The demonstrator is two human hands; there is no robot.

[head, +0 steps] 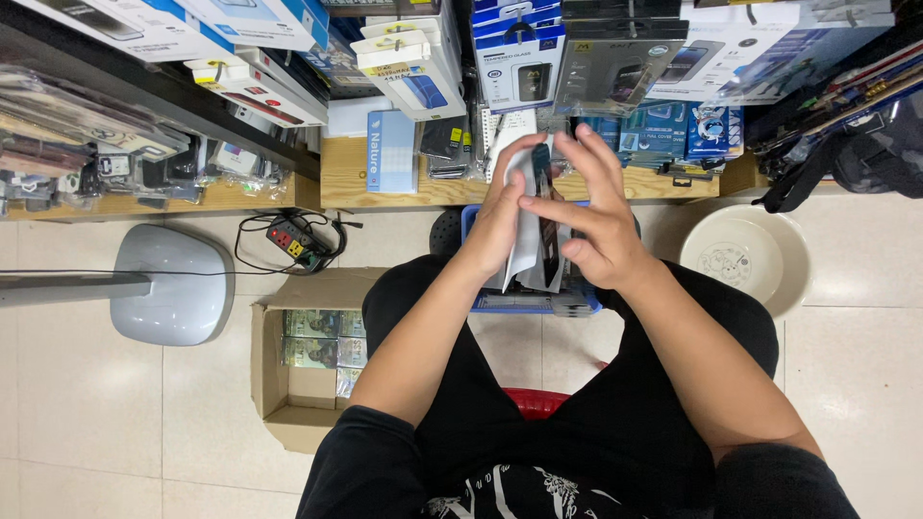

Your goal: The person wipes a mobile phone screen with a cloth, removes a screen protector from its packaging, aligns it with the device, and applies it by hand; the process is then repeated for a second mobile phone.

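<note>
I sit on a red stool [535,400] with both hands raised above my knees. My left hand [500,216] grips a white flat package [525,252] from the left side, fingers curled over its top. A dark phone-shaped item [547,226] sits against the package between my hands. My right hand [594,216] presses on it from the right, fingers spread upward and thumb across the front. Under my hands a blue basket [524,303] stands on the floor, mostly hidden.
A cardboard box [306,360] holding green packs sits at my left knee. A grey fan base [171,284], a power strip [296,240] and a cream bowl [745,258] lie on the tiled floor. Wooden shelves [346,173] with hanging accessory packages run along the top.
</note>
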